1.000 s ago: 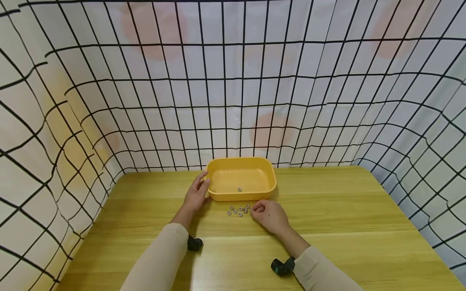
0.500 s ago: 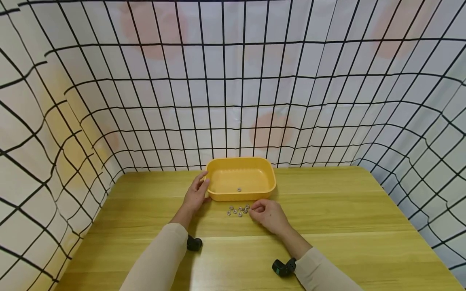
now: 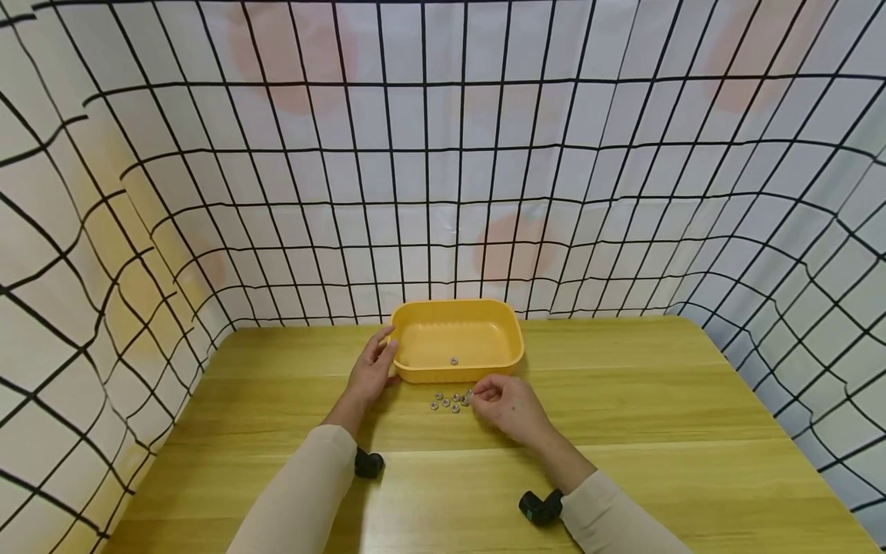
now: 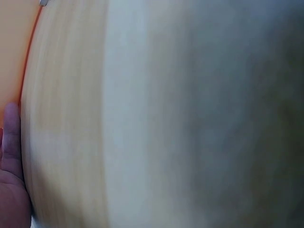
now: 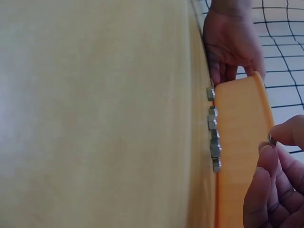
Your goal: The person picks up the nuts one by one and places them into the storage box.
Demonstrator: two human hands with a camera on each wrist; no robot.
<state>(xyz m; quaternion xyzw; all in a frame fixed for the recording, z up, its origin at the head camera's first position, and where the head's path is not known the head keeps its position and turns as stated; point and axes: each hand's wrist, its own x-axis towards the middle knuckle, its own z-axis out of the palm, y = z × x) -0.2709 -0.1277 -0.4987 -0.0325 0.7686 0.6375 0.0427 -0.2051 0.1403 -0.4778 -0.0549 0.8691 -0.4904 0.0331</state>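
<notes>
A yellow plastic tray (image 3: 429, 375) stands at the back of the table, with one small metal nut (image 3: 454, 361) lying inside near its front wall. My left hand (image 3: 369, 377) rests against the tray's left end, its fingers fairly straight. Between thumb and index finger my right hand (image 3: 514, 409) pinches a nut (image 5: 271, 139), seen edge-on in the right wrist view. That hand is at the tray's front right corner, just right of several loose nuts (image 3: 455, 408) on the table. In the left wrist view, part of the left hand (image 4: 11, 142) lies along the tray's side.
The wooden table (image 3: 657, 431) carries the tray and nuts. White cloth with a black grid (image 3: 443, 177) closes off the back and both sides. A black wrist camera (image 3: 369, 464) sits at the left cuff, another camera (image 3: 541, 508) at the right.
My right hand has shifted slightly left and up, closer to the loose nuts. The left hand and the tray hold their places.
</notes>
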